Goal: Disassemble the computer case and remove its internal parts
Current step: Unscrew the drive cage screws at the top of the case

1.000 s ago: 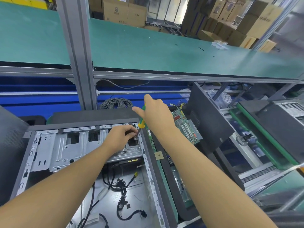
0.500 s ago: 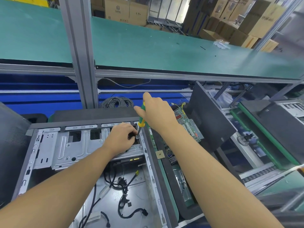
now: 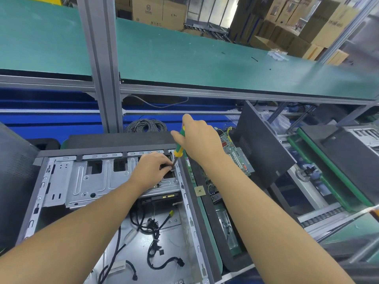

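An open computer case (image 3: 190, 206) lies flat before me, with a silver drive cage (image 3: 86, 179) across its far end and loose black cables (image 3: 153, 228) on its floor. My right hand (image 3: 201, 142) grips a green-and-yellow screwdriver (image 3: 178, 150), held nearly upright with its tip down at the cage's far right corner. My left hand (image 3: 151, 169) rests on the cage just left of the tip, fingers pinched around the shaft or something small there; what it pinches is hidden.
A removed green circuit board (image 3: 235, 156) and a small chip (image 3: 200, 191) lie right of the case, beside a leaning black side panel (image 3: 260, 148). A coil of grey cable (image 3: 146, 126) sits behind. A green shelf (image 3: 184, 58) overhangs the bench; another case (image 3: 348, 152) stands far right.
Both hands stay at the cage's far right corner. The right hand has turned slightly on the screwdriver handle; the view has shifted a little.
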Demonstrator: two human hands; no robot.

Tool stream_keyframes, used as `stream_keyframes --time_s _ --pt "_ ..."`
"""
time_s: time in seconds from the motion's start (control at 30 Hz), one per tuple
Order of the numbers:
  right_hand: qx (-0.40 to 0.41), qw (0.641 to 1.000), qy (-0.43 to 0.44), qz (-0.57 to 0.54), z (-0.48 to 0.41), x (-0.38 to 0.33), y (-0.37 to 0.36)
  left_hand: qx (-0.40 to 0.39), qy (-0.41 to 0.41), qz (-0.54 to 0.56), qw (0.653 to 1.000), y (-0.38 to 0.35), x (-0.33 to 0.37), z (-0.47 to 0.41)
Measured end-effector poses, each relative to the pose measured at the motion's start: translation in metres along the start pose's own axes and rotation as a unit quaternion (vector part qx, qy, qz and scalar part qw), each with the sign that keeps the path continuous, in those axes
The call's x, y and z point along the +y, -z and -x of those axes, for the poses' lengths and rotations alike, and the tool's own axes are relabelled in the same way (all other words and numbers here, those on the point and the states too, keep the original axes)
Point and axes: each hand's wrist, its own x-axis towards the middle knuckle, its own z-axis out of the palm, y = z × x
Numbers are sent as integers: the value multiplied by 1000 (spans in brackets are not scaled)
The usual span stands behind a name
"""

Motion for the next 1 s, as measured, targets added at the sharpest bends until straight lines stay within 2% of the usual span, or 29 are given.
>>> stream_keyframes --time_s 0.27,0.4,0.6,0.7,0.87,1.0 --pt "0 1000 -6 1 -1 0 -3 -21 16 -14 1000 0 3 -1" --pt "-11 1000 -10 27 -2 -5 -2 -22 25 16 999 2 4 0" --pt "-87 996 9 -13 -9 -6 8 27 40 25 998 2 5 4" --pt "-133 990 28 -24 -9 0 18 9 14 -24 1000 1 4 4" --pt "-210 975 56 -54 -5 7 31 2 14 -53 999 -2 3 3" --pt "-211 974 47 -72 -1 1 31 3 12 -65 998 -3 3 4"
